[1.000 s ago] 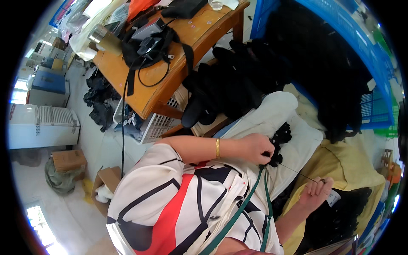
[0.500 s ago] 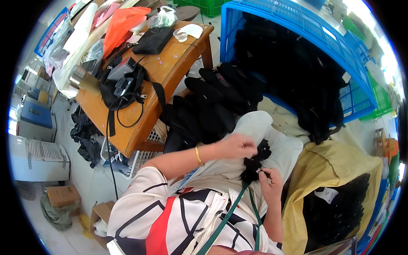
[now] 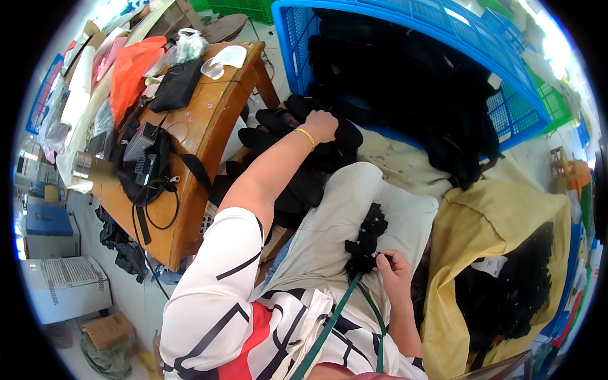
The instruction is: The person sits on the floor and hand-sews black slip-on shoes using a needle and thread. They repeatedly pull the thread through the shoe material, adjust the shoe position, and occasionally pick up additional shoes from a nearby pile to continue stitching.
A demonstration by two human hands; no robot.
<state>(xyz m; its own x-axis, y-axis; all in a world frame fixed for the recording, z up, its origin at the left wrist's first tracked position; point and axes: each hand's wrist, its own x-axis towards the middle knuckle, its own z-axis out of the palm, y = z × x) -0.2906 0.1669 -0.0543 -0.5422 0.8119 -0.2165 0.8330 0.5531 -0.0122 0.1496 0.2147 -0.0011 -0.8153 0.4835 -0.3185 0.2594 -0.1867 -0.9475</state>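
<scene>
My left hand (image 3: 322, 126) is stretched far forward, over a pile of black shoe-shaped cloth pieces (image 3: 304, 190). Its fingers are curled closed, and anything in them is too small or hidden to make out; I cannot tell whether it touches the pile. A black frilly fabric piece (image 3: 366, 237) lies across the pale cloth (image 3: 329, 234) over my lap. Near its lower end my right hand (image 3: 394, 266) pinches its edge between thumb and fingers, with a tiny pale glint at the fingertips.
A blue plastic crate (image 3: 288, 38) full of black pieces lies ahead. At right stands a yellow sack (image 3: 468, 215) holding more black pieces. The wooden table (image 3: 215, 114) at left carries a black bag (image 3: 142, 158) with a cable, a metal flask (image 3: 88, 166) and an orange plastic bag (image 3: 133, 73).
My left hand has swung forward and up, from beside the frilly piece to above the black pile. My right hand keeps its pinch. The whole view has shifted slightly.
</scene>
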